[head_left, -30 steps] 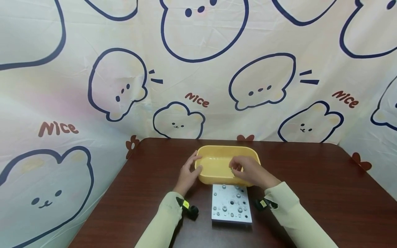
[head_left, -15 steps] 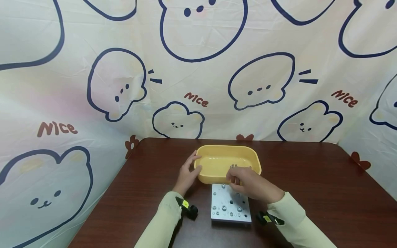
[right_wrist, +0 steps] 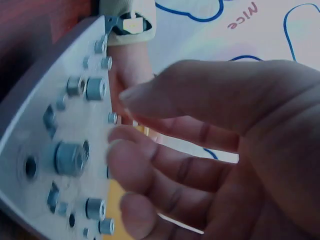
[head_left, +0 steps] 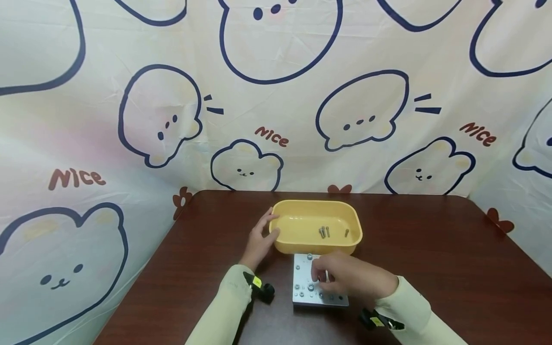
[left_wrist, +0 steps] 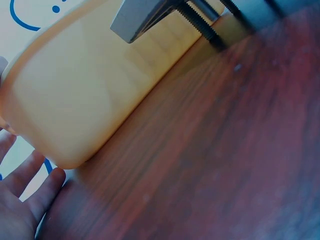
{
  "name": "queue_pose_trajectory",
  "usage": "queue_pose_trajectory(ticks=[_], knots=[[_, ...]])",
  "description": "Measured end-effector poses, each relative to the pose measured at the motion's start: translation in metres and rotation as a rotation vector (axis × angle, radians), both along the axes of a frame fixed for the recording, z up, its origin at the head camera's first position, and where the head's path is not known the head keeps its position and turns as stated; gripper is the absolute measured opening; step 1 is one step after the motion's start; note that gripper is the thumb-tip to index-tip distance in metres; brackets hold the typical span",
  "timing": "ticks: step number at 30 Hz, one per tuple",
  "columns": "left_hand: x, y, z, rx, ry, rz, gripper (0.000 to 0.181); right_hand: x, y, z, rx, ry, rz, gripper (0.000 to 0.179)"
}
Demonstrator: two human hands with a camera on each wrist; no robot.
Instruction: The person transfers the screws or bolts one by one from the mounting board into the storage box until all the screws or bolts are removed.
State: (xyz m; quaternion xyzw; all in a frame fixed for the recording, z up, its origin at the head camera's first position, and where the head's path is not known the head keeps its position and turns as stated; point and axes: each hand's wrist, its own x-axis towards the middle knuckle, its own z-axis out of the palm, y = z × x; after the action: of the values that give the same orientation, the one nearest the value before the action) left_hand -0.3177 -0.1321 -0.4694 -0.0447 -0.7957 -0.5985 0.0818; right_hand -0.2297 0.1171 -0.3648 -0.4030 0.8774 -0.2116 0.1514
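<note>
Right hand (head_left: 353,277) has shifted from over the tray to above the near metal plate, leaving the tray floor in view. Its fingers curl loosely, thumb and fingertips apart, with nothing visible in their grasp. Left hand (head_left: 258,243), fingers extended, touches the left end of the yellow plastic tray (head_left: 297,235). Just in front of that tray, the silver metal plate (head_left: 303,276) bears socket-head screws (right_wrist: 96,88) of several sizes; threaded shanks (left_wrist: 196,21) project below it. At least one hole (right_wrist: 31,167) stands bare, and a few loose screws (head_left: 322,233) lie in the tray, so the work looks partway through, with several screws still seated. Beneath everything is the dark wooden table (head_left: 431,249).
</note>
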Motion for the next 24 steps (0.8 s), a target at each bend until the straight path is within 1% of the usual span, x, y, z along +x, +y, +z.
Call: queue_pose_trajectory(ticks=[3,6,9,14,16,21,24], knots=[[-0.001,-0.001,0.000,-0.001,0.000,0.001,0.034,0.005,-0.002,0.002,0.048,-0.021,0.006,0.013],[-0.001,-0.002,0.000,0.004,0.005,0.002,0.034,0.008,-0.004,0.002,0.070,-0.028,0.015,0.014],[-0.001,-0.003,0.000,0.007,0.008,0.000,0.033,0.009,-0.006,0.000,0.077,-0.036,0.034,0.014],[-0.001,-0.003,-0.001,0.005,0.013,-0.004,0.034,0.010,-0.008,-0.005,0.085,-0.011,0.065,0.015],[-0.001,-0.002,-0.001,0.006,0.011,-0.002,0.034,0.011,-0.008,-0.005,0.093,-0.011,0.064,0.016],[-0.001,-0.001,-0.001,0.008,0.000,0.000,0.035,0.012,-0.010,-0.005,0.109,-0.058,0.053,0.019],[-0.001,0.000,-0.001,0.010,0.000,-0.004,0.035,0.013,-0.010,-0.006,0.114,-0.033,0.067,0.020]])
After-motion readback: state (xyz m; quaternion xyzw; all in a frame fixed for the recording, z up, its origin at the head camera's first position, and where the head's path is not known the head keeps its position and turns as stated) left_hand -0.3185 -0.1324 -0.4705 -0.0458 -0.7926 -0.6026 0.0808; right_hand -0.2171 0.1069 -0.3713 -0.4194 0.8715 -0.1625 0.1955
